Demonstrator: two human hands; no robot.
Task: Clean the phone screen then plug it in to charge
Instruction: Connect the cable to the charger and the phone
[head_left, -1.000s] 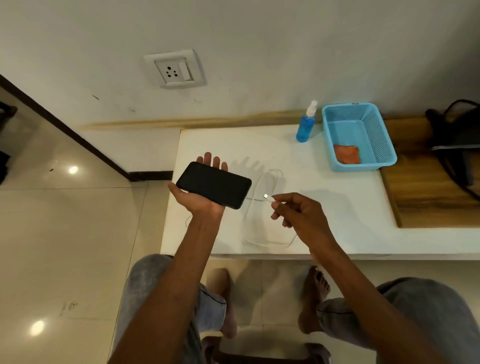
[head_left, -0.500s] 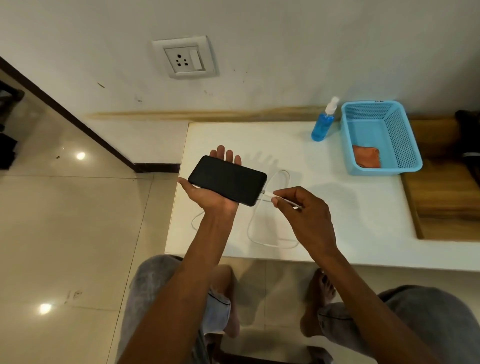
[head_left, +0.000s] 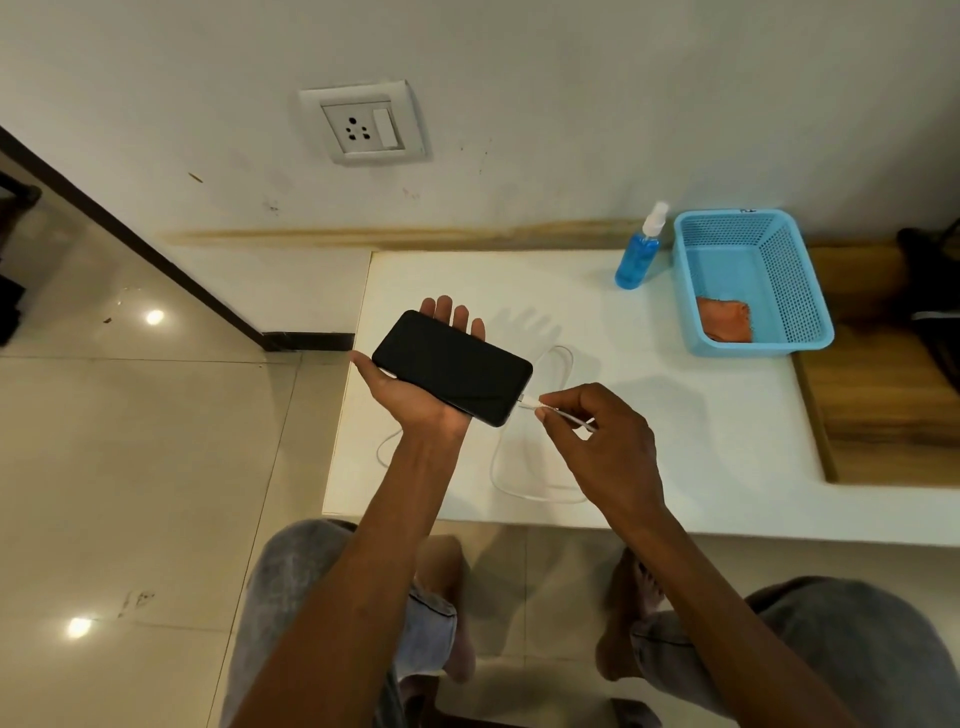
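Observation:
A black phone (head_left: 452, 366) lies screen up across my left hand (head_left: 410, 400), which is palm up with straight fingers over the left end of the white table (head_left: 675, 441). My right hand (head_left: 608, 447) pinches the plug end of a white charging cable (head_left: 530, 493) between thumb and fingers. The plug (head_left: 529, 401) touches the phone's lower right edge; whether it sits fully in the port I cannot tell. The rest of the cable loops on the table under both hands.
A blue spray bottle (head_left: 636, 260) stands at the back beside a blue mesh basket (head_left: 810, 291) holding an orange cloth (head_left: 724, 326). A wall socket (head_left: 363, 127) is above the table's left end. Wooden surface (head_left: 883, 415) and a dark bag (head_left: 935, 332) lie right.
My right hand has brought the cable plug leftward from a gap away up to the phone's edge. The phone stays on my left palm. The camera view shifted.

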